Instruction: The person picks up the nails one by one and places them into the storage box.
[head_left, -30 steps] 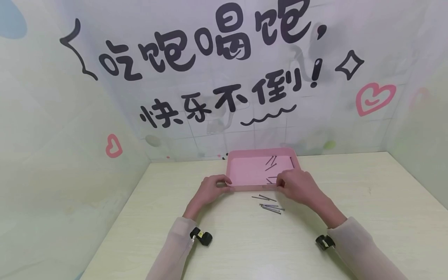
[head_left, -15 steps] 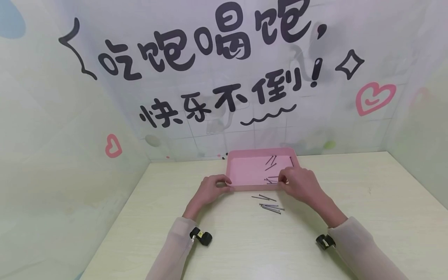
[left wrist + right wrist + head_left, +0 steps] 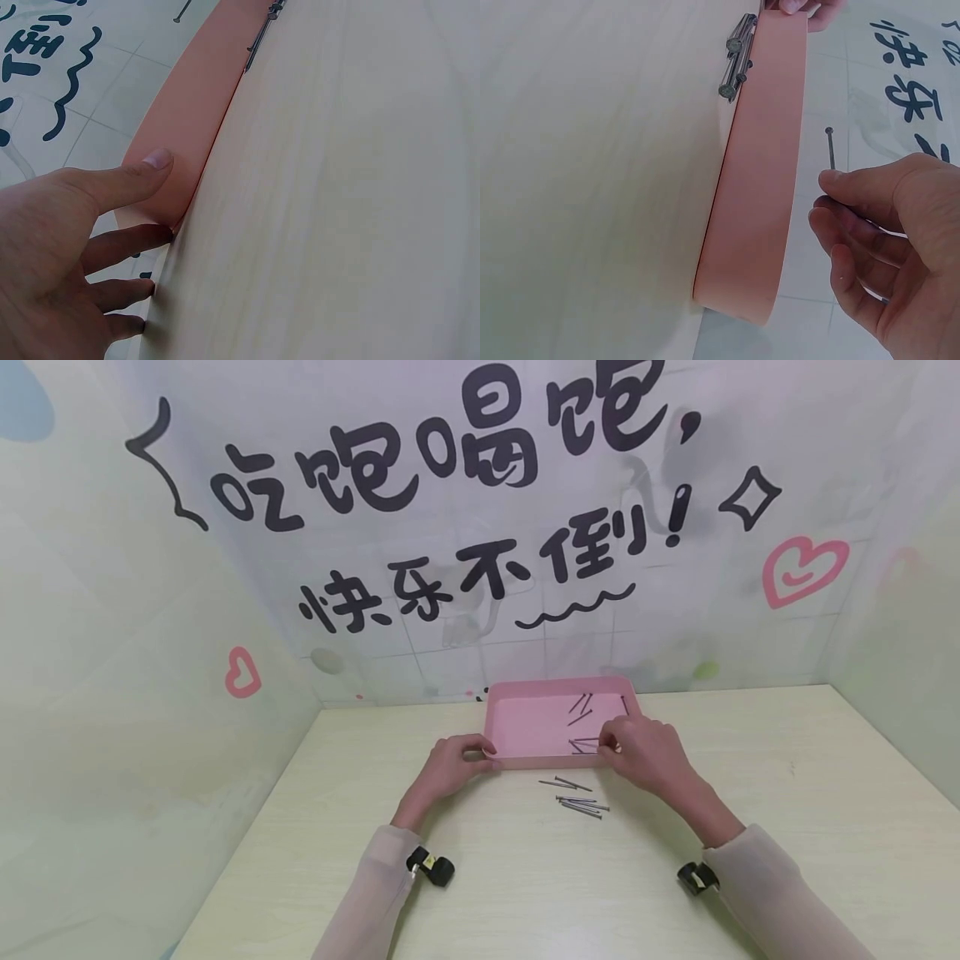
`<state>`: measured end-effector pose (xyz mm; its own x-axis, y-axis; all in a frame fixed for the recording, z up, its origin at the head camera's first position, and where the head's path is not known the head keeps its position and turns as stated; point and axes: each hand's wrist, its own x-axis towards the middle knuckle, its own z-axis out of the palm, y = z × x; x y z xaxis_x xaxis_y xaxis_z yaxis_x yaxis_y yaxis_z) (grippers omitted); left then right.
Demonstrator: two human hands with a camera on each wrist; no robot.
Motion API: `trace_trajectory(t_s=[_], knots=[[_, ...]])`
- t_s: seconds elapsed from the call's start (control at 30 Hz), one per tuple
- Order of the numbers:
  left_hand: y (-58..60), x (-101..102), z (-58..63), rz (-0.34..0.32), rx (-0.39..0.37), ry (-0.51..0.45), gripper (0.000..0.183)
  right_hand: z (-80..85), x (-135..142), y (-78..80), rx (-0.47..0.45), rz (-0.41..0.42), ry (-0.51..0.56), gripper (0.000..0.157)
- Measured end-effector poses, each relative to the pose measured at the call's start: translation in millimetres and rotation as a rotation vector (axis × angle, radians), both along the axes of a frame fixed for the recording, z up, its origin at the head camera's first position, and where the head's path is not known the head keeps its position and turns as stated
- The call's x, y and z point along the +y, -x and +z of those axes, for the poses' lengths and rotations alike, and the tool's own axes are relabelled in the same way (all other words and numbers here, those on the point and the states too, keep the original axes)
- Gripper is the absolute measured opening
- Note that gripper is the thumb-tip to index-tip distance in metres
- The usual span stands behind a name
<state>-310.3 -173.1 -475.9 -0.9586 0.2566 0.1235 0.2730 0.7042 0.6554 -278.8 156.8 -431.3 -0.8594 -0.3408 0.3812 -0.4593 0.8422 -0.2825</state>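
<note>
At the near right corner of the shallow pink rectangular tray, your right grip is pinching a slim grey metal nail, its round head poking out, and sitting slightly higher in the head view than a second ago. Your left grip is holding the near left corner. Pale wooden table is stretching out both sides; loose nails are lying just in front.

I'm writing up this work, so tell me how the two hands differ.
The left hand holds the pink tray at its near left corner; the right hand pinches a nail.
The left hand's thumb and forefinger stand apart; the right hand's come together.
Both are bare, with pale sleeves behind them.
</note>
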Motion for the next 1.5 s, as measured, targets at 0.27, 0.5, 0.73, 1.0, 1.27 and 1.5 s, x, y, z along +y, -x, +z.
trace_trajectory(t_s=[0.27, 0.5, 0.73, 1.0, 1.27, 1.5], knots=[[0.6, 0.3, 0.3, 0.002, 0.008, 0.001, 0.015, -0.6, 1.2, 0.5, 0.023, -0.010, 0.003, 0.003], [0.6, 0.7, 0.2, 0.002, 0.012, 0.007, 0.016, -1.2, 2.0, 0.5, 0.030, -0.026, 0.004, 0.003], [0.3, 0.4, 0.8, -0.008, 0.016, 0.009, 0.016, -1.4, 0.9, 0.5, 0.025, -0.046, 0.009, 0.003], [0.5, -0.2, 0.9, -0.019, 0.020, 0.007, 0.015, -1.7, 0.6, -0.1, 0.012, -0.067, 0.012, 0.003], [1.3, -0.2, 0.5, -0.022, 0.019, 0.014, 0.017, -2.2, 1.1, 1.4, 0.000, -0.074, 0.019, 0.004], [1.0, 0.4, 0.1, -0.009, 0.017, 0.011, 0.015, -3.3, 2.0, 2.0, -0.012, -0.087, 0.017, 0.006]])
